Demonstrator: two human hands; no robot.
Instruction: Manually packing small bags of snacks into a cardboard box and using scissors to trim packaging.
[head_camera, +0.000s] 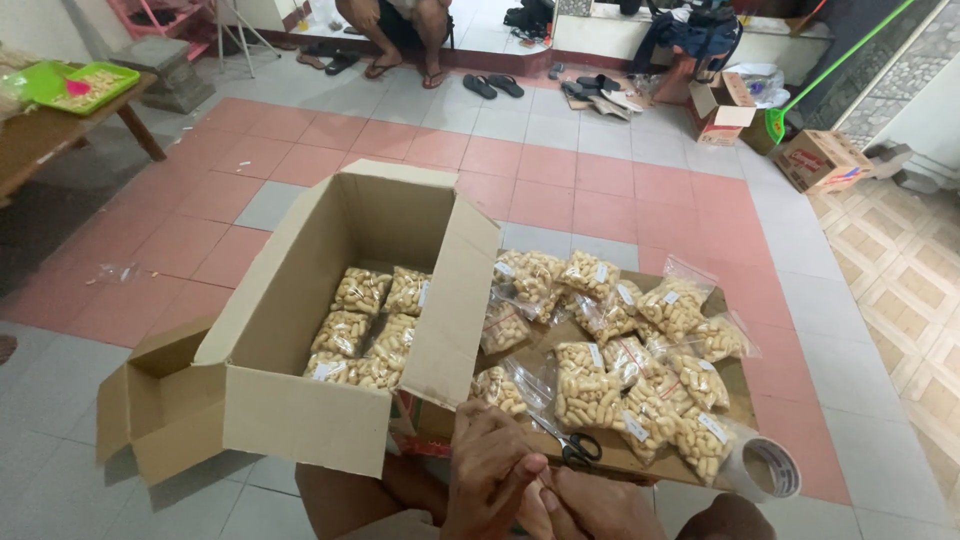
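The left hand (492, 462) and right hand (590, 503) meet at the bottom edge of the view, fingertips pinched together just in front of the box (300, 330); whatever they pinch is too small to tell. The box is plain brown corrugated cardboard, rectangular, flaps standing open, its long axis running away from the person and slightly rightward. Inside lie clear plastic bags (365, 325) of pale, short, finger-shaped snacks, packed flat in rows. Right of the box, a flattened cardboard sheet (735, 375) carries a loose heap of the same glossy packets (620, 350), each with a small white label. Black-handled scissors (575, 448) lie on the sheet's near edge, close beside the left hand, blades pointing up-left toward the box. A roll of clear tape (765, 468) stands on edge at the sheet's near right corner, right of the box, its round opening facing the camera.
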